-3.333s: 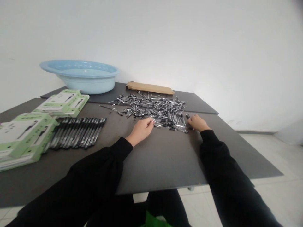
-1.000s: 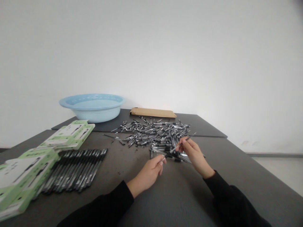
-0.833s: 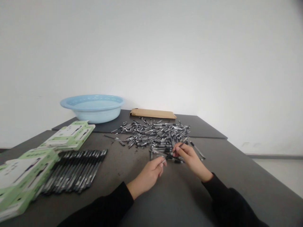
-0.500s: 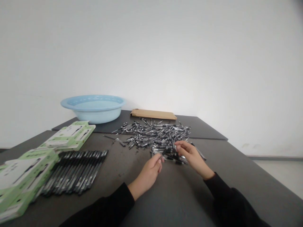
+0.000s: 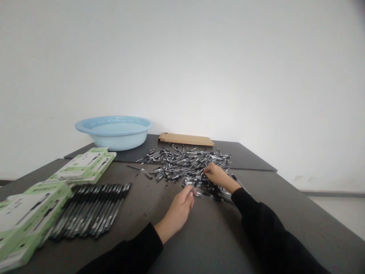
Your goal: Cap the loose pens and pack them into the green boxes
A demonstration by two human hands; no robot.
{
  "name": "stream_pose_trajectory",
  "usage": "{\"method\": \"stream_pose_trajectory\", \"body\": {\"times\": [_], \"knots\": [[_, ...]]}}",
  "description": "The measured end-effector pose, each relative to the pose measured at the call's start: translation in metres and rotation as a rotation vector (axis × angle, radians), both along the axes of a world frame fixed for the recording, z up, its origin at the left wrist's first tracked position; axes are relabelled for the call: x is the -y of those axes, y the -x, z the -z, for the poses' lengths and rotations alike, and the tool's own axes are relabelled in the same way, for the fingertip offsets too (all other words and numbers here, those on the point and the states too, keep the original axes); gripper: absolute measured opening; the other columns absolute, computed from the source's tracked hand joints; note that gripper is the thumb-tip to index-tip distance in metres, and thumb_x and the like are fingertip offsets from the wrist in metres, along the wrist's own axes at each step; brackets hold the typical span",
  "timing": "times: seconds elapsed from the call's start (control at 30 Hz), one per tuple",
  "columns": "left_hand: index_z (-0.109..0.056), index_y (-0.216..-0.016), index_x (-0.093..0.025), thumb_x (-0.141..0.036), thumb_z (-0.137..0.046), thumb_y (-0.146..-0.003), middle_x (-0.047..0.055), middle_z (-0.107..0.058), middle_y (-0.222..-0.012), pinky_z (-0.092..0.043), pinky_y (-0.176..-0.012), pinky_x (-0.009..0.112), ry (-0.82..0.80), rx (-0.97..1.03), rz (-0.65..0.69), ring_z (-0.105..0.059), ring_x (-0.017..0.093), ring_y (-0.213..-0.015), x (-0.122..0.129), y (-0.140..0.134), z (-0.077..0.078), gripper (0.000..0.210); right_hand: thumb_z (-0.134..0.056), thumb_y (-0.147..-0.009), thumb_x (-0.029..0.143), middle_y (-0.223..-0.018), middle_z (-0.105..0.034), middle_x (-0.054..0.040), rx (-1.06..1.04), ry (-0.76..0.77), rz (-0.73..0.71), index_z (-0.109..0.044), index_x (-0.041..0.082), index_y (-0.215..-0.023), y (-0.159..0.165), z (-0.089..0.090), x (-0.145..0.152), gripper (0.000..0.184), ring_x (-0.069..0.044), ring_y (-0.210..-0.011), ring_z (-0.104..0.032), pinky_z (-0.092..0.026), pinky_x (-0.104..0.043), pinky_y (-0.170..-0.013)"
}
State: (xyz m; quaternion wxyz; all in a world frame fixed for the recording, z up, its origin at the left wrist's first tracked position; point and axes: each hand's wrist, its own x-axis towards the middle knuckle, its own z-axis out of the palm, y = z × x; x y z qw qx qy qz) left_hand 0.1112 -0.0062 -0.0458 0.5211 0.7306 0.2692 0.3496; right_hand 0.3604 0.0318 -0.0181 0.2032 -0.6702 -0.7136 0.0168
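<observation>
A black-and-clear pen [image 5: 195, 184] points up and away from my left hand [image 5: 180, 207], whose fingers and thumb are closed around its near end. My right hand [image 5: 221, 177] is over the near right part of a heap of loose pens [image 5: 182, 165]. Its thumb and fingers are bent together in a pinch among the pens, and whatever lies between the fingertips is hidden. Left of my hands, a row of similar pens [image 5: 92, 211] lies side by side on the dark table [image 5: 205, 236].
Green-and-white pen boxes [image 5: 31, 209] are stacked along the left, with more boxes [image 5: 85, 163] behind them. A light blue basin [image 5: 119, 140] stands at the back left. By the wall lies a flat brown cardboard piece [image 5: 185, 139].
My right hand has moved forward and slightly left, farther over the heap, with its fingers drawn together. The left hand stays nearly in place with its pen.
</observation>
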Motion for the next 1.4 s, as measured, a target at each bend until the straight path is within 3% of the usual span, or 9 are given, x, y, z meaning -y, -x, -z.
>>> {"method": "stream_pose_trajectory", "body": {"times": [0.17, 0.3, 0.83, 1.03, 1.4], "knots": [[-0.052, -0.095, -0.018, -0.039, -0.034, -0.098, -0.005, -0.045, -0.062, -0.031, -0.057, 0.025, 0.011, -0.006, -0.008, -0.041, 0.012, -0.056, 0.000, 0.001, 0.001, 0.028, -0.061, -0.081, 0.018, -0.094, -0.070, -0.0086, 0.060, 0.089, 0.039, -0.076, 0.018, -0.080, -0.007, 0.005, -0.012, 0.015, -0.020, -0.089, -0.065, -0.045, -0.026, -0.082], [-0.053, -0.096, -0.018, -0.039, -0.034, -0.098, -0.005, -0.044, -0.062, -0.031, -0.057, 0.025, 0.019, -0.024, 0.004, -0.041, 0.012, -0.056, 0.003, 0.001, -0.001, 0.028, -0.059, -0.080, 0.017, -0.097, -0.071, -0.0079, 0.054, 0.127, 0.050, -0.077, 0.019, -0.090, -0.008, 0.006, -0.012, 0.021, -0.021, -0.091, -0.065, -0.044, -0.027, -0.083], [-0.054, -0.092, -0.018, -0.039, -0.035, -0.098, -0.004, -0.044, -0.061, -0.031, -0.057, 0.026, -0.012, -0.042, -0.001, -0.041, 0.013, -0.056, 0.005, 0.002, -0.007, 0.028, -0.065, -0.081, 0.029, -0.097, -0.072, -0.0089, 0.032, 0.124, 0.009, -0.079, 0.021, -0.086, -0.002, 0.001, -0.007, 0.018, -0.026, -0.093, -0.065, -0.045, -0.036, -0.087], [-0.054, -0.094, -0.018, -0.036, -0.034, -0.098, -0.005, -0.043, -0.060, -0.031, -0.058, 0.026, -0.013, -0.043, 0.019, -0.040, 0.012, -0.055, 0.006, 0.001, -0.006, 0.027, -0.066, -0.077, 0.022, -0.087, -0.074, -0.0066, -0.088, 0.109, -0.057, -0.080, 0.020, -0.084, -0.006, 0.006, -0.010, 0.015, -0.023, -0.087, -0.066, -0.048, -0.031, -0.082], [-0.055, -0.092, -0.018, -0.033, -0.035, -0.096, -0.004, -0.045, -0.061, -0.031, -0.060, 0.026, -0.042, -0.080, 0.009, -0.042, 0.013, -0.057, 0.006, 0.002, -0.010, 0.027, -0.065, -0.077, 0.016, -0.091, -0.074, -0.0079, -0.049, 0.175, -0.055, -0.077, 0.016, -0.086, -0.006, 0.009, -0.013, 0.015, -0.021, -0.087, -0.065, -0.047, -0.029, -0.081]]}}
